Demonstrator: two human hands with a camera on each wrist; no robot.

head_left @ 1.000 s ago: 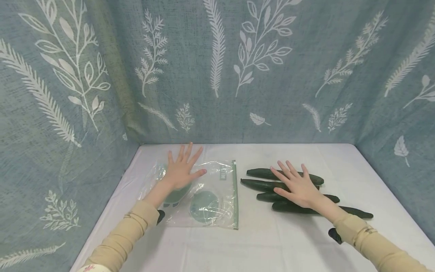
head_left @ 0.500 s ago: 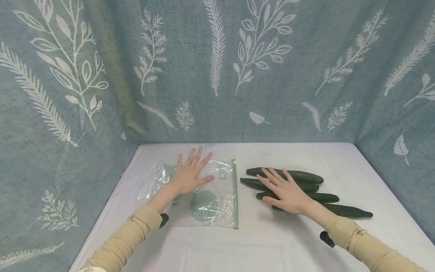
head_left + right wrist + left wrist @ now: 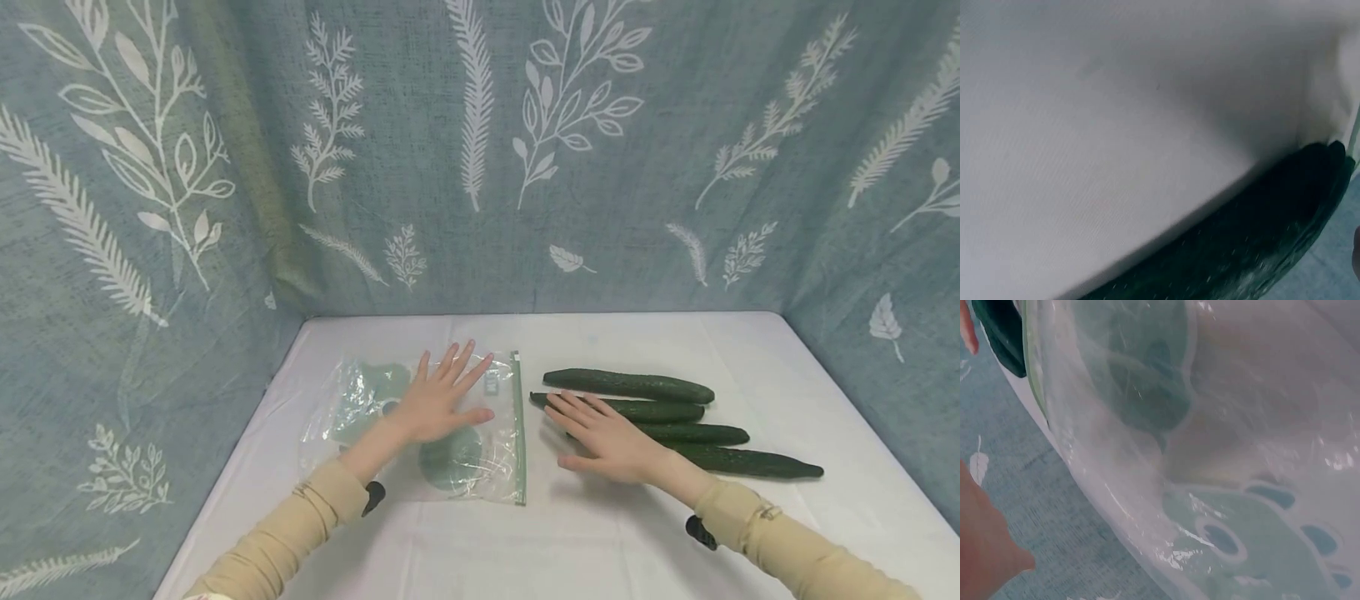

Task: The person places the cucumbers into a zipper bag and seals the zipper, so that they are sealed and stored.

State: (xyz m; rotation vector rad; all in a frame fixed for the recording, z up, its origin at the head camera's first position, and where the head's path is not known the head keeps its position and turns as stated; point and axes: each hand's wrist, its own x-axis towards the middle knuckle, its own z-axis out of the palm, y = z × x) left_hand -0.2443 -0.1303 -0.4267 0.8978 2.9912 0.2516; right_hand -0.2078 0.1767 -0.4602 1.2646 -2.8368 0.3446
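A clear plastic zip bag [image 3: 497,437] with green printed shapes lies flat, its green zip edge facing right. My left hand [image 3: 435,406] hovers over it with fingers spread and holds nothing. In the left wrist view the bag [image 3: 1235,450] fills most of the picture, with part of the left hand [image 3: 985,544] at the left edge. Several dark green cucumbers [image 3: 628,384] lie side by side to the right. My right hand [image 3: 611,443], fingers straight, is over their left ends and hides parts of the nearer ones. One cucumber [image 3: 1229,244] looms large in the right wrist view.
Everything lies on a table with a white cloth [image 3: 517,550]. A blue-green curtain [image 3: 450,250] with white leaf prints stands behind the table and along both sides. Dark wrist cameras [image 3: 701,532] are worn under both beige sleeves [image 3: 795,533].
Both hands have moved nearer to each other and slightly toward the front: the left one rightward over the bag, the right one leftward across the cucumbers. Bag and cucumbers have stayed in place.
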